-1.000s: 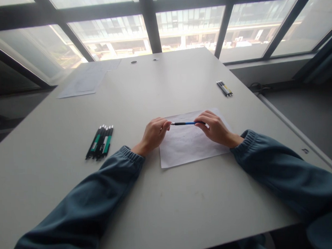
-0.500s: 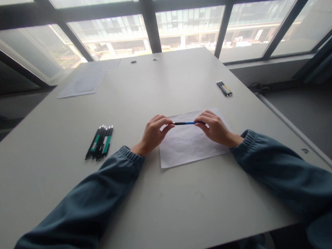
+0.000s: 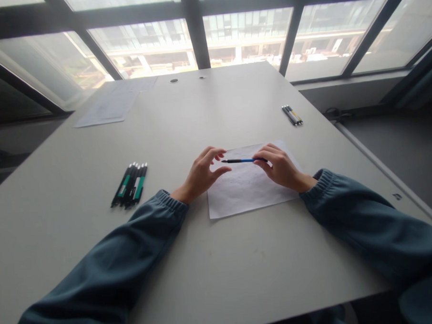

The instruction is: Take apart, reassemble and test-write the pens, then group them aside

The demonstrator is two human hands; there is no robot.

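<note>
A blue and black pen is held level above a sheet of white paper. My right hand pinches its blue end between thumb and fingers. Around the pen's dark tip, my left hand is open, thumb and fingers apart and not touching it. Several black and green pens lie side by side on the white table, left of my left hand. A small group of dark pens, one with yellow on it, rests farther off at the right.
More sheets of paper lie at the table's far left. Two round fittings are set near its far edge. Large windows with dark frames stand behind the table. A cable shows past the right edge.
My left thumb and fingers have parted and let go of the pen's tip. My right hand and the pen have stayed in place.
</note>
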